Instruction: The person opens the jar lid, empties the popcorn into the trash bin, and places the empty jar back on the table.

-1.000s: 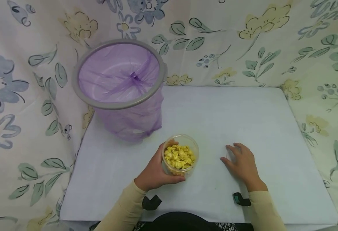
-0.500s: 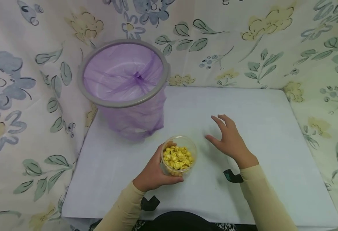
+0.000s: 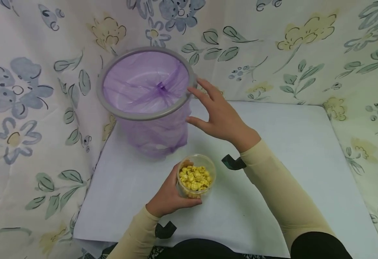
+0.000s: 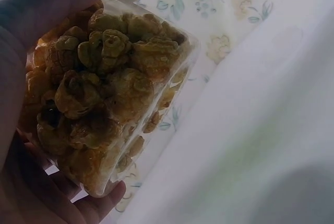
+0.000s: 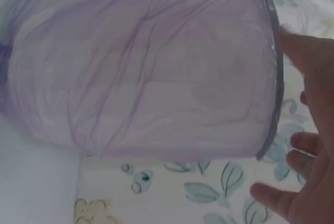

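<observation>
My left hand (image 3: 168,198) grips a clear plastic tub (image 3: 205,190) of yellow popcorn (image 3: 193,178) from its left side, thumb at the front. The tub has no lid on it and tilts slightly towards me. In the left wrist view, popcorn (image 4: 104,72) fills the tub behind its clear wall. My right hand (image 3: 222,118) reaches to the right side of a trash bin (image 3: 143,117) with a grey rim and a purple liner bag. Its fingers are spread and hold nothing. The right wrist view shows this hand (image 5: 308,125) beside the rim (image 5: 279,72); whether it touches I cannot tell.
A white-covered table (image 3: 289,144) bears the bin at its back left. Floral cloth (image 3: 257,32) hangs behind and along both sides. The liner bag (image 3: 161,88) is gathered in a knot on the bin's inner right side. My right forearm (image 3: 279,190) crosses the table.
My right hand has left the table, where a clear round thing lay under it, and moved left and forward to the bin's rim. The left hand still holds the tub in place.
</observation>
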A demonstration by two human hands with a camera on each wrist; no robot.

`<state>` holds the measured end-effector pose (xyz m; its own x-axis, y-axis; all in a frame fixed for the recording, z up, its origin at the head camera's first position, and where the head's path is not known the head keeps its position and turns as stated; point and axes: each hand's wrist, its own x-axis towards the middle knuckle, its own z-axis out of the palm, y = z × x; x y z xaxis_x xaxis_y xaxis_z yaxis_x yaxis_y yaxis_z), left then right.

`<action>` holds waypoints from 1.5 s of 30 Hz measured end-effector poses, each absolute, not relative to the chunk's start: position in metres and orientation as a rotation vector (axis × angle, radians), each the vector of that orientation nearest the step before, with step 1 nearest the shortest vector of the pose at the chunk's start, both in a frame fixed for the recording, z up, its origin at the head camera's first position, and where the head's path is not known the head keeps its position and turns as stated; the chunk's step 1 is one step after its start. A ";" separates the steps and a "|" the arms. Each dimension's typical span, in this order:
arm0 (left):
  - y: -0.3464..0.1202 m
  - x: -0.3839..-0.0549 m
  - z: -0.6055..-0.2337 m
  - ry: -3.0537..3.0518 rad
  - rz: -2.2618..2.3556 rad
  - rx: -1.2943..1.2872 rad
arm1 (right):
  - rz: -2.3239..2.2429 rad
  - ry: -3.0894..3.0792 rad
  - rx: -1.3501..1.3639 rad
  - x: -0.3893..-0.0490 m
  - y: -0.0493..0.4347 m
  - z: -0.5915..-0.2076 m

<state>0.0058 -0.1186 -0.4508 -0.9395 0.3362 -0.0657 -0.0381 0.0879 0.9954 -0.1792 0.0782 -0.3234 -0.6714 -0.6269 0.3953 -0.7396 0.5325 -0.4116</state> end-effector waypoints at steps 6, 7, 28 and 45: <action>-0.119 0.006 -0.454 2.090 1.938 0.292 | 0.807 -2.485 1.297 -0.188 0.045 -0.320; -0.119 0.006 -0.454 2.089 1.941 0.290 | 0.791 -2.496 1.314 -0.188 0.040 -0.321; -0.226 -0.005 -0.325 2.557 2.039 0.266 | 0.679 -2.568 1.392 -0.194 0.028 -0.322; -0.279 -0.125 -0.218 3.436 0.969 -0.158 | 0.751 -2.684 1.354 -0.191 0.027 -0.318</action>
